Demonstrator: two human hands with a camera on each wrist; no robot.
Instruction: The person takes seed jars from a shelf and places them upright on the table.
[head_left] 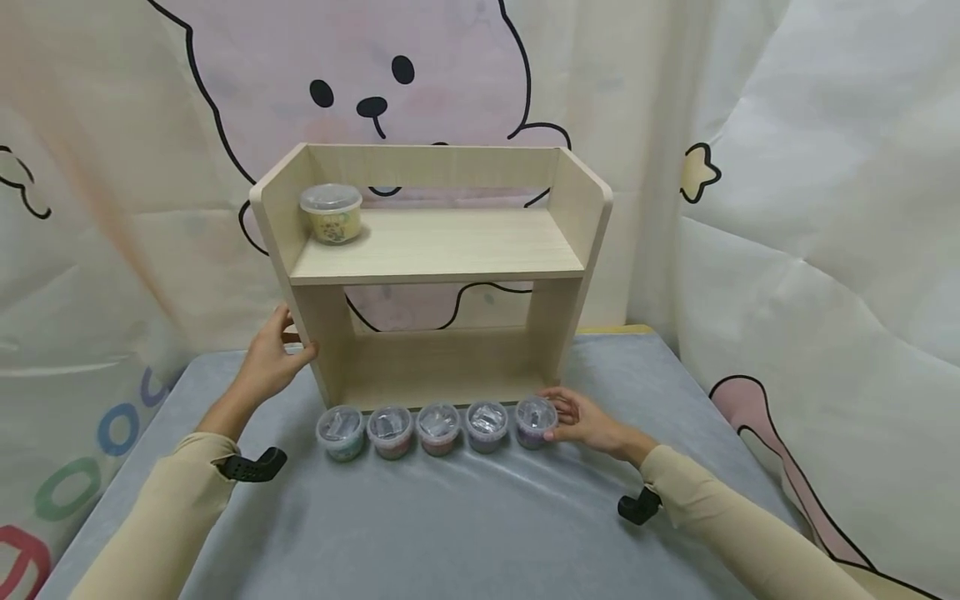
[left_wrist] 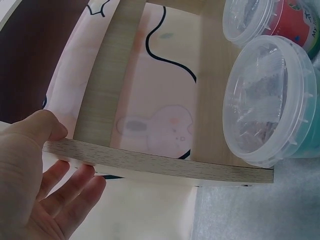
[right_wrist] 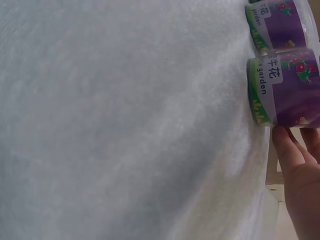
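A pale wooden two-tier shelf (head_left: 438, 242) stands on the table. My left hand (head_left: 273, 354) grips the front edge of its left side panel (left_wrist: 165, 162), thumb on one side and fingers on the other. Several clear-lidded plastic tubs sit in a row along the shelf's front. At the row's right end is a tub with a purple label (right_wrist: 295, 90), which my right hand (head_left: 588, 423) holds from its right side, the thumb in front and the fingers toward the back. The left-end tub (head_left: 341, 433) is teal, and beside it stands a red-labelled one (head_left: 390, 433).
A yellow tub (head_left: 335, 225) with a clear lid stands on the upper tier at the left. Grey-blue cloth covers the table (head_left: 450, 525). A printed curtain (head_left: 637, 83) hangs close behind and at both sides.
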